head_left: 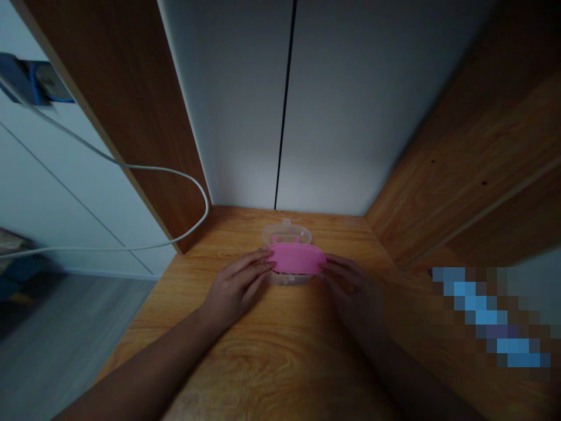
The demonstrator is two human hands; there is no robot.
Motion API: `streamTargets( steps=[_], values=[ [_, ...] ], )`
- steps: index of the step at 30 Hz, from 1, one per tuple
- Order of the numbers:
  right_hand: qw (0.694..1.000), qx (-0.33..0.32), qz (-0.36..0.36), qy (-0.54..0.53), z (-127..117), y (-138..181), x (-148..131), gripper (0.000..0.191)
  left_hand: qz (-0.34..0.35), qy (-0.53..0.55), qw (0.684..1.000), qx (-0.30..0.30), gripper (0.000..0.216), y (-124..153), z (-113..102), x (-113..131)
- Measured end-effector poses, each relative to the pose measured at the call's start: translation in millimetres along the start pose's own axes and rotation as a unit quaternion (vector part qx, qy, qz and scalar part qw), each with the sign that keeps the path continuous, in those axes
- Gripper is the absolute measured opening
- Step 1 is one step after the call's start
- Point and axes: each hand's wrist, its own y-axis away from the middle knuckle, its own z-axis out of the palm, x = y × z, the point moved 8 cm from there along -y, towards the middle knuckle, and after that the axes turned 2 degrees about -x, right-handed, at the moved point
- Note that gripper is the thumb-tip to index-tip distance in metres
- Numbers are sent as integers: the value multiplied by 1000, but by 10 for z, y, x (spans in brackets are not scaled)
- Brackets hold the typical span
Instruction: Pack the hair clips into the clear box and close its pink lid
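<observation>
A small clear plastic box (pixel 289 280) rests on the wooden surface, its clear lid (pixel 287 231) folded back on the far side. Over the box lies a pink oval tray-like piece (pixel 295 258), slightly tilted. Small dark and light bits show below its near edge, too small to name. My left hand (pixel 239 282) grips the left end of the pink piece with its fingertips. At the right end, the fingers of my right hand (pixel 353 292) close on the same piece. Pink hinge-like tabs (pixel 286 240) stand between lid and piece.
Behind the wooden surface (pixel 272 362) rises a white panel (pixel 245 117) with a dark vertical seam. Wooden boards (pixel 473 152) flank it on both sides. A white cable (pixel 193 181) loops in from the left. One patch at right is pixelated.
</observation>
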Motion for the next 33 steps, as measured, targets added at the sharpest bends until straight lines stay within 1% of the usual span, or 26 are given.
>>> streamTargets(
  steps=[5,10,19,22,25,27,30,33],
  values=[
    [1000,-20,1,-4,77,-10,51,21,-12,-11,1000,16,27,-6,-34,-5],
    [999,-38,-9,3,114,-10,29,21,-38,-20,999,1,24,-3,-7,-66],
    [999,-49,-21,-5,134,-6,-6,21,-42,-20,999,-2,17,-32,-23,-43],
    [998,-56,-33,2,139,4,-29,23,-59,-23,998,-13,14,-30,-7,-74],
    [996,-71,-42,31,148,18,-61,27,-82,-28,996,-34,12,-15,39,-120],
    [994,-82,-47,55,153,22,-75,32,-85,-34,995,-48,11,-5,72,-134],
    [989,-99,-64,89,158,21,-95,36,-77,-48,994,-60,9,0,94,-129],
    [979,-114,-97,141,161,32,-144,42,-64,-62,993,-78,10,-2,107,-104]
  ],
)
